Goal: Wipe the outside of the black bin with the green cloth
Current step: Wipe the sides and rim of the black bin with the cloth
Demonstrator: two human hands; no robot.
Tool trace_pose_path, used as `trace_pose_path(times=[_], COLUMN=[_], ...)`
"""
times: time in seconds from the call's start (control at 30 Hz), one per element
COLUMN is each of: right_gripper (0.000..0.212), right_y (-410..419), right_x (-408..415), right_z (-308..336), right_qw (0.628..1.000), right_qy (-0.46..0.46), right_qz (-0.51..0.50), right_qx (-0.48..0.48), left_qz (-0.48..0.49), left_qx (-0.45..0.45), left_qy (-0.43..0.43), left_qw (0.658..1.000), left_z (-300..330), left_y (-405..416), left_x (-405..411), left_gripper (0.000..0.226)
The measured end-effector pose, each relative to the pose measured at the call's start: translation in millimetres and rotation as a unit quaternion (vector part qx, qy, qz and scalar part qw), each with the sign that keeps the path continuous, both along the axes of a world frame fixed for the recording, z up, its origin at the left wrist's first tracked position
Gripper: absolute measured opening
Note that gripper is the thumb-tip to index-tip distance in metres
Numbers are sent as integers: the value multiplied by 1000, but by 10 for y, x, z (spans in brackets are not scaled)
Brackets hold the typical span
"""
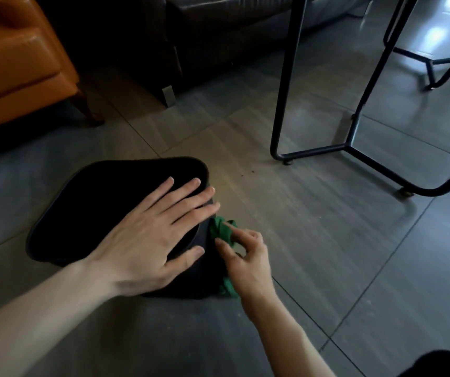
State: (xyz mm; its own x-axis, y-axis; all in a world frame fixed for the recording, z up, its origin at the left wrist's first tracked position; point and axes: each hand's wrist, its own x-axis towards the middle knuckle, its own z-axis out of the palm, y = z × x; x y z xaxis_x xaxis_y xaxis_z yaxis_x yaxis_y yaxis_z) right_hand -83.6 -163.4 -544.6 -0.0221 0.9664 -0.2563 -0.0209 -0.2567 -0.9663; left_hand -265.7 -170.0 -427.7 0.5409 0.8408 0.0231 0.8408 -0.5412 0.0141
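The black bin (90, 202) stands on the grey tiled floor at lower left, seen from above. My left hand (153, 229) lies flat across its right rim, fingers spread, thumb over the outer wall. My right hand (245, 259) presses the bunched green cloth (222, 231) against the bin's right outer side. Part of the cloth shows again below my palm near the bin's base.
An orange leather armchair (14, 66) with a wooden leg stands at upper left. A dark sofa (218, 36) runs along the back. Black metal table legs (354, 137) rise at right, with small crumbs (247, 174) on the floor beside the bin.
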Motion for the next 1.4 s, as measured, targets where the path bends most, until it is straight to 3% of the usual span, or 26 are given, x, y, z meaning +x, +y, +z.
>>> trace_pose_path(times=[0.2,0.33,0.4,0.5,0.63,0.73,1.03,1.23,1.4], right_gripper=[61,64,65,58,49,52,63,66,62], right_y=[-228,-247,-227,-208,-186,-138,-9,-168,-97], right_x=[-322,-444,-490,-578,-622,-591,-656,-656,-639], right_z=[-300,-476,-532,-625,-805,-785,-370,-675,-537], right_qw=[981,962,970,992,998,999,969,963,965], right_qy=[-134,-215,-181,-49,-46,-37,-100,-213,-199], right_qz=[57,52,53,22,29,30,-29,33,-6], right_qx=[126,158,153,111,21,-23,223,161,171], left_qz=[0,7,9,23,47,52,56,56,56], left_qx=[11,10,10,15,15,8,-4,-13,-15], left_qy=[0,-2,0,3,22,21,5,-2,-5], left_qw=[1000,1000,1000,1000,999,998,998,998,998], left_z=[-144,-140,-149,-164,-194,-199,-200,-189,-195], left_y=[-10,37,60,87,88,83,132,126,127], left_x=[-121,-143,-152,-165,-192,-208,-235,-239,-243], left_gripper=[67,64,65,71,86,85,82,83,83])
